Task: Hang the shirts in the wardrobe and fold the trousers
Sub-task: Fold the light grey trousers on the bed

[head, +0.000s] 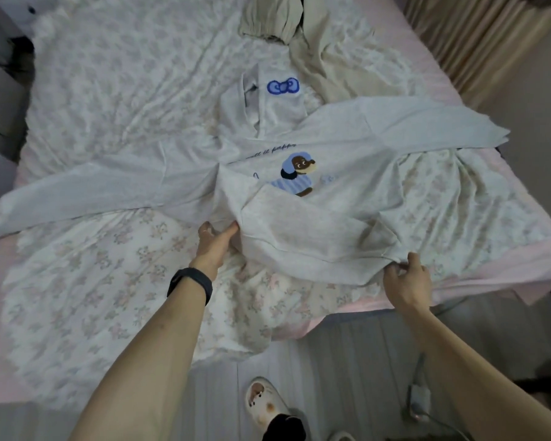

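We judge it early: nothing here looks folded. Our left hand and right hand each grip the near hem of the grey dog-print shirt, spread on the bed. Farther off lie a bow-marked garment and crumpled beige cloth (probably trousers).

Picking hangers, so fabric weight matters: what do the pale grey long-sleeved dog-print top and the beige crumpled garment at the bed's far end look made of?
The pale grey dog-print top looks like thick matte cotton-type jersey: flecked surface, stitched hem band, soft folds where the left hand and right hand grip it. The beige crumpled garment looks like thinner, smoother cloth, with fine gathers and creases; fibre unclear.
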{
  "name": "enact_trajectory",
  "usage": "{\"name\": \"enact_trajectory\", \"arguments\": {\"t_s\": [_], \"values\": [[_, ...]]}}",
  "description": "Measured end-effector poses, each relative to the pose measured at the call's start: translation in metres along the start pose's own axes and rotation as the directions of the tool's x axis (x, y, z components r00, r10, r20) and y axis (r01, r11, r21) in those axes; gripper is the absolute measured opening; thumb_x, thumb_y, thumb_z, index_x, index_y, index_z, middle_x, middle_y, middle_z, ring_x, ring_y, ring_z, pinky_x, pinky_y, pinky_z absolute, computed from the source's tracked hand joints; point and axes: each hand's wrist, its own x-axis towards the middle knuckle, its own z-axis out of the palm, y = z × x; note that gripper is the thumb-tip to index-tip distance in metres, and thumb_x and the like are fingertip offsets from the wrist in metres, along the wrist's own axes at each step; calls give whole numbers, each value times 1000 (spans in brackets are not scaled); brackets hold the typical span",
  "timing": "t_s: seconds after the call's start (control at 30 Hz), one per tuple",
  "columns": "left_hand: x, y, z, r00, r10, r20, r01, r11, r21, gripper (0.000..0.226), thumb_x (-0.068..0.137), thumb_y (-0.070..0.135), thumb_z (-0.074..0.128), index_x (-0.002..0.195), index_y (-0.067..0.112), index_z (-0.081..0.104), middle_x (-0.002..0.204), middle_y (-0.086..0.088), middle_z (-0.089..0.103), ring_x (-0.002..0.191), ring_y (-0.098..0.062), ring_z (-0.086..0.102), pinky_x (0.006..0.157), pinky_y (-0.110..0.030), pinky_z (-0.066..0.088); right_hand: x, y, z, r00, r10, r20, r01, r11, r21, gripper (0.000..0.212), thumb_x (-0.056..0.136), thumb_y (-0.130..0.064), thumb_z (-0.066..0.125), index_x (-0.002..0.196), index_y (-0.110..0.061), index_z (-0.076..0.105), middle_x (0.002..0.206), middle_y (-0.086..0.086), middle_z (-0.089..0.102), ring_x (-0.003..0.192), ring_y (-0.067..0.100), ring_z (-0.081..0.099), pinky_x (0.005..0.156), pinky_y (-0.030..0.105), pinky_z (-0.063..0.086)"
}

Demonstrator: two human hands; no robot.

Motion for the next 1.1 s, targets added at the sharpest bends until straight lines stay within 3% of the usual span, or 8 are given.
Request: {"name": "enact_trajectory", "arguments": {"t_s": [0.13, 0.23, 0.53, 0.7, 0.87, 0.93, 1.0, 1.1], "values": [[6, 4, 1, 983, 121, -135, -102, 985, 141, 55, 82, 50, 76, 127, 27, 53, 124, -1, 62, 106, -26, 61, 88, -35, 50, 3, 0, -10, 1000, -19, 21, 19, 999, -28, 57, 93, -22, 62, 145, -16, 41, 141, 19, 41, 122, 36, 49, 90, 35, 36], [-9, 9, -2, 955, 213, -205, -169, 962, 214, 31, 95, 42, 64, 105, 14, 57, 94, -1, 62, 86, -25, 58, 72, -33, 45, 10, 1, -19, 999, -36, -19, 36, 999, -15, 40, 94, -13, 57, 133, -14, 55, 138, 19, 45, 117, 36, 52, 92, 35, 39], [-162, -42, -96, 918, 55, -392, -80, 996, -48, 26, 97, 25, 63, 112, 14, 45, 97, 0, 53, 88, -19, 54, 77, -32, 45, -64, 4, -91, 991, 42, -126, 17, 899, 437, 7, 99, -22, 54, 100, -23, 47, 102, 2, 64, 86, 19, 72, 78, 34, 55], [-223, -134, -113, 914, -110, -391, 145, 987, 62, 37, 97, 32, 66, 119, 12, 44, 116, -14, 60, 91, -25, 58, 86, -40, 52, -83, 47, -76, 980, 174, -96, -146, 958, 247, 25, 101, -24, 51, 120, -8, 48, 114, 18, 64, 99, 35, 62, 82, 38, 46], [-188, -171, -84, 924, -169, -343, 215, 972, 99, 25, 100, 13, 59, 123, 2, 54, 122, -17, 65, 80, -25, 64, 72, -34, 56, -66, 110, -17, 920, 308, 241, -345, 930, 125, 36, 95, -23, 63, 126, -14, 48, 106, 10, 63, 91, 28, 64, 76, 42, 57], [-174, -182, -78, 924, -165, -345, 228, 962, 151, 36, 101, 14, 56, 135, 3, 50, 128, -18, 63, 99, -34, 65, 79, -34, 52, -60, 131, 6, 894, 322, 311, -369, 923, 106, 49, 91, -12, 67, 137, -10, 47, 113, 9, 60, 96, 28, 63, 72, 39, 54], [-166, -189, -78, 920, -153, -359, 244, 944, 222, 41, 101, 16, 56, 139, 3, 47, 132, -17, 61, 116, -37, 59, 91, -36, 45, -57, 141, 25, 891, 318, 323, -355, 933, 60, 68, 86, -12, 74, 145, -14, 40, 132, 9, 54, 114, 32, 61, 90, 46, 55], [-147, -204, -78, 931, -145, -335, 231, 944, 234, 36, 100, 15, 58, 135, 5, 54, 127, -14, 64, 109, -32, 60, 91, -34, 44, -41, 148, 49, 895, 345, 282, -410, 886, 216, 83, 83, -20, 79, 151, -20, 31, 140, 10, 50, 112, 33, 63, 91, 50, 56]]}}
